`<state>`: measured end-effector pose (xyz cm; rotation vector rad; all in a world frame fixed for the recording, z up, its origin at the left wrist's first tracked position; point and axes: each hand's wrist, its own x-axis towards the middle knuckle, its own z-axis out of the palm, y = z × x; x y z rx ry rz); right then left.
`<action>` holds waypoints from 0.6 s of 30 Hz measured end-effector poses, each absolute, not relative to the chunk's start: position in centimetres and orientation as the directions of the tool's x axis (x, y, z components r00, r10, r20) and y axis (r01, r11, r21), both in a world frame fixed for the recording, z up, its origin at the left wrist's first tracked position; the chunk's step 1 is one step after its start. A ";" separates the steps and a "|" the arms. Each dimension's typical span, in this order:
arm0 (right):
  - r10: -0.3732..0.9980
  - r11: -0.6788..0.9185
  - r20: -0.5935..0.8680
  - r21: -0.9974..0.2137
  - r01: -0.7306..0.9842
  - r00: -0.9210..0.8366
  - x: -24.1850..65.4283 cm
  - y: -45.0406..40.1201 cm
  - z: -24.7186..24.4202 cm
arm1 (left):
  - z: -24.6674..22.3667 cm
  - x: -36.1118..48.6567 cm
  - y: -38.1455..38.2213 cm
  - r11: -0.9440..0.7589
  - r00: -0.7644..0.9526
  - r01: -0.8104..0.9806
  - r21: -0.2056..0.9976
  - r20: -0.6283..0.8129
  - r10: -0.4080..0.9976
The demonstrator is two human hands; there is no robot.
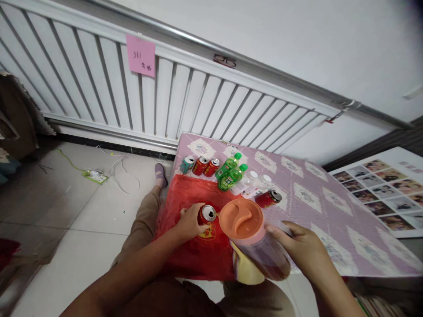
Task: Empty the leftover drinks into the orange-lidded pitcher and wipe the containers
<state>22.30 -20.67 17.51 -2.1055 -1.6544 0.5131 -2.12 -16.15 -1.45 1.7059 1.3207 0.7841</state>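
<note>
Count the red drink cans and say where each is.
4: one red can in the left hand; a second can and third can in a row with the teal can; a fourth can near the clear bottles. The pitcher might hide others.

an open red can [202, 215] is above red cloth [190, 188], a tilted, orange-lidded clear pitcher [266, 255] beside it.

Held red can [205, 216]: side partly covered by left hand [191, 223]. Pitcher [264, 255]: handle partly hidden by right hand [294, 237]. Yellow cloth [247, 267]: upper part behind pitcher. 2 clear bottles [251, 178]: labels too small to read. Photo board [385, 187]: cut off at right edge; photos lacking fine detail. Radiator [188, 97]: cut off at left edge. Books [376, 306], lower right: blurred, titles illegible.
</note>
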 end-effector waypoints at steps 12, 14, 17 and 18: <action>0.974 -0.196 -0.002 -0.525 0.829 0.229 22.1 -20.4 17.4 | -1.5 -2.1 -16.1 -0.111 0.258 0.453 0.884 -0.011 0.966; 0.972 -0.204 -0.010 -0.529 0.824 0.234 22.0 -20.4 17.5 | -1.5 -2.2 -16.1 -0.114 0.262 0.452 0.885 -0.009 0.965; 0.973 -0.200 -0.017 -0.545 0.814 0.228 21.9 -20.4 17.4 | -1.5 -2.2 -16.1 -0.114 0.264 0.452 0.885 -0.011 0.964; 0.974 -0.198 -0.019 -0.547 0.813 0.224 21.9 -20.4 17.4 | -1.5 -2.2 -16.1 -0.111 0.263 0.454 0.884 -0.014 0.965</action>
